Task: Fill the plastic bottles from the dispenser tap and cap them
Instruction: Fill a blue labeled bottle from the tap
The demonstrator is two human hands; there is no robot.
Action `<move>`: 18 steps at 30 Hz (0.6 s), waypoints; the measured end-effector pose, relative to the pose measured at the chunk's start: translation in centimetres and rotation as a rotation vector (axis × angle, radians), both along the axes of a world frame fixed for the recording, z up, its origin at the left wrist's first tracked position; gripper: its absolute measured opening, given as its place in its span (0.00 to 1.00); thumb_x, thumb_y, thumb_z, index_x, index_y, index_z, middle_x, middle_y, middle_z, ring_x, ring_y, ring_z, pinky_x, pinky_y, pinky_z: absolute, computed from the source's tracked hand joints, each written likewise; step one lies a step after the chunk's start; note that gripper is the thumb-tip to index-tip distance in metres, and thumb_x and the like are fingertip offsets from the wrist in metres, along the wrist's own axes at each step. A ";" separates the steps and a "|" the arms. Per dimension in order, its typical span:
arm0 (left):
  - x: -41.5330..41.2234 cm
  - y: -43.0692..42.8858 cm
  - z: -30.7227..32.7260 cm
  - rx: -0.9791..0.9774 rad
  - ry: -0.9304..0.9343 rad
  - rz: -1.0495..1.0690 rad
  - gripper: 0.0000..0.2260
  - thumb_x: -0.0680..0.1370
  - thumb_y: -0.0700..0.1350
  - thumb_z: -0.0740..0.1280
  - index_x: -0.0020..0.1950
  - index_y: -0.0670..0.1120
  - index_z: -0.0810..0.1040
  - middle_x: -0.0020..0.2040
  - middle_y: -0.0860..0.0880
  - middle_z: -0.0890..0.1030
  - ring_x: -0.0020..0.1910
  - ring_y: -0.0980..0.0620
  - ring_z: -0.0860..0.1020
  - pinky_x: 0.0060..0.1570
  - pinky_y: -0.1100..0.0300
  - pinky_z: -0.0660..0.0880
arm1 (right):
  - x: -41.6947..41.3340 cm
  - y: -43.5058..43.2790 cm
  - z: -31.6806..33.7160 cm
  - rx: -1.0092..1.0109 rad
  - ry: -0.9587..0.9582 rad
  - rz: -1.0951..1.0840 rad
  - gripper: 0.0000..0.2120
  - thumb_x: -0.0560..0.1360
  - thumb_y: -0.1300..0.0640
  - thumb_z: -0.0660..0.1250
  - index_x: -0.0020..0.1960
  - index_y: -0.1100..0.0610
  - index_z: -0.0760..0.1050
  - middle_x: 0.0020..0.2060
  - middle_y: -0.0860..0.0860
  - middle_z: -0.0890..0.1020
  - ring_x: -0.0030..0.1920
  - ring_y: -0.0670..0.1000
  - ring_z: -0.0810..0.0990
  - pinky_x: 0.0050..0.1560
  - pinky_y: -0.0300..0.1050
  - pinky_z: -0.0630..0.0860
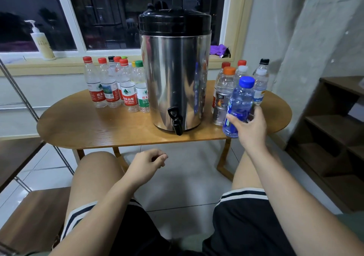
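2 hands: a right hand (250, 127) and a left hand (146, 163) are seen.
Right hand: the low part of the blue bottle (240, 102) is gripped; the thumb is pressed on the near side and the fingers are curled round the back.
Blue bottle: it is held a bit tilted at the front edge of the table (88, 126), to the right of the tap (176, 121); its blue cap (246, 82) is on. Whether its base touches the table cannot be told.
Left hand: nothing is held; the fingers are loosely curled, thumb close to the fingertips, low between the knees.
Middle: a steel dispenser (175, 74) with a black lid is stood on the table, tap low in front.
Sides: other bottles (116, 86), all capped, are stood left and right of the dispenser.
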State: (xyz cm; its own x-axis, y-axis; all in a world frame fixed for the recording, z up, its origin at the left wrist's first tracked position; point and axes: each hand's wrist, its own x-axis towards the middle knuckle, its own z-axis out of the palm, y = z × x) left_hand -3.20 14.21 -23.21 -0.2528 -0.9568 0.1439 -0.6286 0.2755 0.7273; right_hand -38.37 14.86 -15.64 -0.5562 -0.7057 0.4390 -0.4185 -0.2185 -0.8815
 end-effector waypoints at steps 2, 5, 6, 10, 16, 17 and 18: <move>-0.2 -0.1 -0.5 -0.005 -0.033 0.000 0.08 0.86 0.55 0.68 0.50 0.56 0.85 0.42 0.59 0.86 0.44 0.58 0.84 0.49 0.50 0.83 | -1.1 -1.2 0.1 0.002 0.053 -0.046 0.31 0.70 0.47 0.85 0.67 0.50 0.76 0.60 0.45 0.82 0.59 0.49 0.84 0.59 0.48 0.81; -0.2 -0.1 -1.1 -0.023 -0.081 0.001 0.09 0.86 0.54 0.68 0.49 0.56 0.85 0.41 0.59 0.86 0.41 0.56 0.83 0.46 0.49 0.83 | -2.5 -2.7 -0.9 0.051 0.130 -0.098 0.30 0.70 0.46 0.85 0.67 0.51 0.77 0.61 0.48 0.74 0.60 0.53 0.81 0.66 0.52 0.80; -0.1 -0.1 -1.3 -0.025 -0.096 -0.003 0.08 0.86 0.53 0.68 0.49 0.56 0.85 0.41 0.59 0.86 0.41 0.56 0.83 0.45 0.49 0.83 | -2.8 -3.0 -1.3 0.057 0.129 -0.109 0.30 0.71 0.45 0.84 0.67 0.52 0.77 0.63 0.48 0.72 0.61 0.53 0.81 0.68 0.52 0.79; 0.0 -0.1 -1.7 -0.019 -0.146 -0.007 0.07 0.85 0.51 0.69 0.49 0.57 0.85 0.41 0.61 0.85 0.41 0.58 0.83 0.44 0.52 0.83 | -3.4 -3.1 -3.0 0.035 0.131 -0.167 0.41 0.72 0.40 0.82 0.78 0.50 0.69 0.73 0.51 0.66 0.71 0.53 0.75 0.73 0.47 0.73; -0.1 -0.2 -1.6 -0.026 -0.170 -0.010 0.07 0.85 0.51 0.69 0.50 0.57 0.85 0.41 0.58 0.85 0.40 0.60 0.81 0.38 0.62 0.77 | -3.3 -4.0 -4.0 0.166 0.204 -0.123 0.48 0.77 0.38 0.75 0.87 0.54 0.55 0.85 0.56 0.58 0.83 0.60 0.63 0.80 0.61 0.67; -0.2 -0.2 -1.5 -0.032 -0.179 -0.011 0.07 0.85 0.50 0.69 0.50 0.56 0.85 0.41 0.57 0.85 0.40 0.60 0.80 0.36 0.65 0.74 | -3.2 -4.2 -3.7 0.181 0.197 -0.112 0.49 0.78 0.38 0.75 0.88 0.53 0.53 0.86 0.56 0.57 0.84 0.60 0.61 0.80 0.59 0.65; -0.3 -0.2 -1.4 -0.032 -0.185 -0.010 0.07 0.85 0.50 0.69 0.50 0.56 0.85 0.41 0.57 0.85 0.40 0.60 0.80 0.35 0.67 0.72 | -3.1 -4.5 -3.5 0.192 0.186 -0.102 0.49 0.79 0.39 0.75 0.88 0.52 0.51 0.86 0.55 0.56 0.84 0.60 0.61 0.80 0.58 0.64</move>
State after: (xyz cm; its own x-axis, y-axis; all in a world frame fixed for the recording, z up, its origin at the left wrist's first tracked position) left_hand -3.46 14.03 -24.63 -0.2878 -0.9496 0.1245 -0.7478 0.3040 0.5903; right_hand -41.48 10.38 -19.12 -0.5507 -0.7305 0.4038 -0.5885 -0.0033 -0.8085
